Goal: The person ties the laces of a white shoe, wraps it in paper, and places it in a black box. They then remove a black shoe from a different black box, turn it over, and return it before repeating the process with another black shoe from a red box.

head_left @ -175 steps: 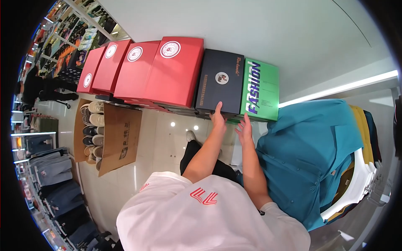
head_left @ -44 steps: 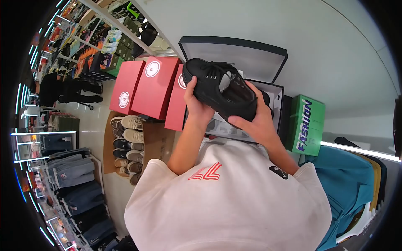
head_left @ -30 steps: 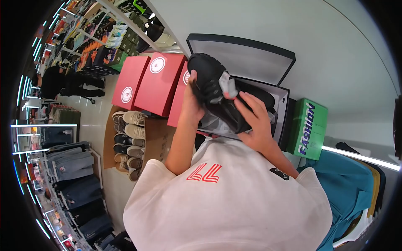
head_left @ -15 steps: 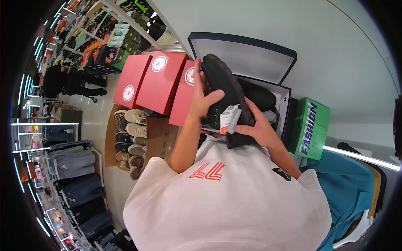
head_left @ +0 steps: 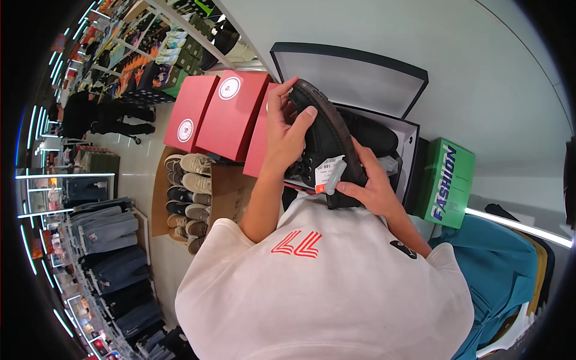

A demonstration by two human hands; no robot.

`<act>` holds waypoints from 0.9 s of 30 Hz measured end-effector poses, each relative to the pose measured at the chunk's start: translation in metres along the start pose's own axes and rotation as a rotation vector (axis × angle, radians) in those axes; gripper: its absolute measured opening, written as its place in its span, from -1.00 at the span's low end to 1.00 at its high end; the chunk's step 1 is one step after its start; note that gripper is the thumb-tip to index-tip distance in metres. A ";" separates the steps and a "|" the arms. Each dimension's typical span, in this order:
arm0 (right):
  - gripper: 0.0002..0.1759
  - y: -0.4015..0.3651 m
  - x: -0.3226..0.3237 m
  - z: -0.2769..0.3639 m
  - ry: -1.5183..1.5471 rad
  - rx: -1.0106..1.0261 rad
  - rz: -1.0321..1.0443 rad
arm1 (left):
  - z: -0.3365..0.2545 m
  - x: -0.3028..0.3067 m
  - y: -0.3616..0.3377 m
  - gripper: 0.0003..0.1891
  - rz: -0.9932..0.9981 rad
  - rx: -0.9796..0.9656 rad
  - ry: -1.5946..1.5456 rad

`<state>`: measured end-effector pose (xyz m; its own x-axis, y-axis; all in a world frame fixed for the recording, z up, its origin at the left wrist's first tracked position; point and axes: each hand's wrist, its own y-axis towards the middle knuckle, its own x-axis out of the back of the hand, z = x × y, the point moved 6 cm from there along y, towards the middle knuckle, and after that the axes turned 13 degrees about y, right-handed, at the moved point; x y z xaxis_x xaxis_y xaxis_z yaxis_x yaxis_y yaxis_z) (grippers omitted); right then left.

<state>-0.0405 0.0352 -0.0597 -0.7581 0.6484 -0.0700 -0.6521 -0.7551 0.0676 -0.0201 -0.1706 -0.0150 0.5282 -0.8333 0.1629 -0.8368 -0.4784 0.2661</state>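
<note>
A black shoe (head_left: 327,129) is held in both hands, its toe towards the top and its dark sole turned to the right. My left hand (head_left: 288,129) grips the toe end, with the thumb on the upper. My right hand (head_left: 371,186) holds the heel end, its thumb beside a grey security tag (head_left: 336,176) and a white and orange price label (head_left: 324,171). Behind the shoe is an open shoebox (head_left: 411,135) with a raised dark-edged lid (head_left: 354,78). Another black shoe (head_left: 375,138) lies in this box.
Red shoeboxes (head_left: 231,114) stand left of the open box, a green box (head_left: 447,183) right of it. A cardboard box (head_left: 225,195) holds several shoes. Teal clothing (head_left: 495,258) hangs at the lower right. A person in black (head_left: 78,117) is far left, near clothing racks.
The shoe has turned slightly, showing more of its sole edge. My left hand has shifted its grip, with the thumb higher towards the toe. My right hand has stayed near the heel.
</note>
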 end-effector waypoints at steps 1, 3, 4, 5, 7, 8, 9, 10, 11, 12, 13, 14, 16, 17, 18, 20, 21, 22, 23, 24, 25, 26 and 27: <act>0.09 0.000 0.000 -0.001 0.001 -0.001 0.002 | 0.002 -0.001 0.000 -0.39 -0.001 0.002 0.001; 0.09 0.000 0.001 -0.002 0.008 0.006 0.012 | 0.003 0.002 0.000 -0.49 -0.076 -0.036 0.047; 0.09 0.001 0.000 -0.003 0.009 0.006 0.014 | 0.003 0.001 0.000 -0.49 -0.078 -0.035 0.048; 0.09 0.001 0.001 -0.004 0.012 0.005 0.016 | 0.002 0.002 0.000 -0.55 -0.112 -0.033 0.080; 0.09 0.001 0.001 -0.004 0.014 0.003 0.017 | 0.003 0.003 0.002 -0.61 -0.146 -0.031 0.112; 0.08 0.000 0.000 -0.002 -0.001 0.001 0.027 | 0.004 0.008 0.003 -0.69 -0.229 -0.026 0.192; 0.07 0.000 -0.001 0.000 -0.018 0.000 0.037 | 0.004 0.014 0.003 -0.75 -0.311 -0.023 0.272; 0.07 0.001 -0.001 0.004 -0.020 0.006 0.035 | -0.001 0.022 0.005 -0.75 -0.411 0.006 0.361; 0.04 0.000 -0.003 0.011 -0.070 0.038 0.041 | -0.002 0.026 0.010 -0.75 -0.411 0.000 0.358; 0.01 -0.001 -0.004 0.015 -0.119 0.069 0.047 | 0.004 0.031 0.014 -0.74 -0.389 0.047 0.210; 0.01 0.000 -0.003 0.009 -0.123 0.072 0.044 | 0.008 0.032 0.018 -0.72 -0.366 0.094 0.061; -0.02 0.000 0.001 -0.006 0.113 0.016 0.033 | 0.007 0.029 0.018 -0.72 -0.364 0.092 0.058; -0.15 -0.003 0.006 -0.015 0.491 -0.099 -0.010 | -0.002 0.010 0.019 -0.68 -0.214 0.039 -0.108; -0.25 -0.006 0.011 -0.027 0.715 -0.185 0.039 | -0.005 0.004 0.020 -0.63 -0.140 0.012 -0.188; -0.29 -0.005 0.012 -0.029 0.946 -0.184 0.052 | -0.004 -0.001 0.023 -0.46 0.043 0.019 -0.248; -0.26 -0.009 0.009 -0.041 1.282 -0.346 -0.006 | -0.006 -0.011 0.018 -0.36 0.117 -0.012 -0.308; -0.26 -0.010 0.007 -0.042 1.279 -0.346 -0.012 | -0.012 -0.018 0.015 -0.23 0.190 -0.042 -0.366; -0.23 -0.011 0.007 -0.042 1.480 -0.311 -0.052 | -0.009 -0.022 0.013 -0.04 0.269 0.039 -0.384; -0.19 -0.011 0.007 -0.042 1.681 -0.272 -0.092 | -0.009 -0.024 0.011 -0.04 0.269 0.037 -0.387; -0.14 -0.008 0.007 -0.037 1.266 -0.357 -0.316 | -0.009 -0.033 0.008 -0.03 0.329 0.016 -0.335; -0.14 -0.008 0.004 -0.036 1.264 -0.357 -0.317 | -0.011 -0.040 0.004 -0.02 0.388 -0.004 -0.282; -0.15 -0.012 0.002 -0.037 1.291 -0.366 -0.348 | -0.011 -0.042 0.000 0.04 0.379 0.004 -0.230; -0.16 -0.014 0.002 -0.038 1.317 -0.376 -0.381 | -0.009 -0.042 -0.002 0.04 0.382 0.006 -0.233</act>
<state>-0.0321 0.0435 -0.0986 0.1584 0.4098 -0.8983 -0.6119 -0.6733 -0.4151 -0.0396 -0.1316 -0.0135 0.1355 -0.9903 0.0303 -0.9667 -0.1254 0.2229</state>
